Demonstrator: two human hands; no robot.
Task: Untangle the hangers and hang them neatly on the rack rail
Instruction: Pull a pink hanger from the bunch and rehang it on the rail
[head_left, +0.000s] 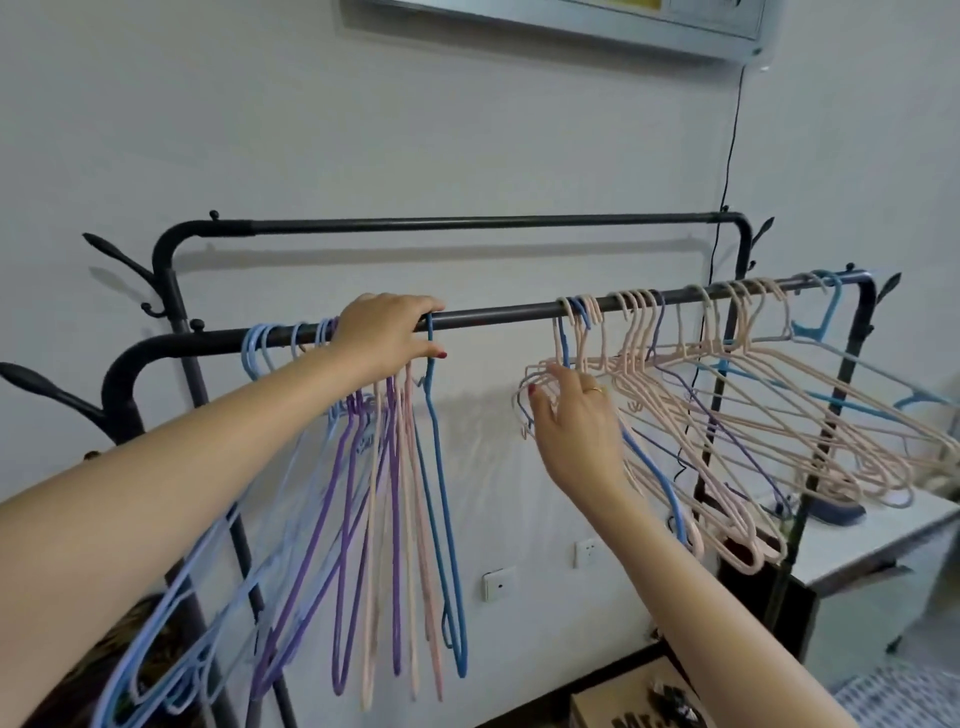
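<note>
Hangers looked light, thin, springy, coated; hooks snag easily, so best taken at the neck just under the hook. Left hand was draped over the rail, fingers curled on the sorted bunch and the blue hanger. Right hand, fingers spread, touched the pink tangle hanging skewed to the right.

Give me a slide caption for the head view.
Left hand holds hangers on the front rail; right hand reaches into tangled pink hangers.
</note>
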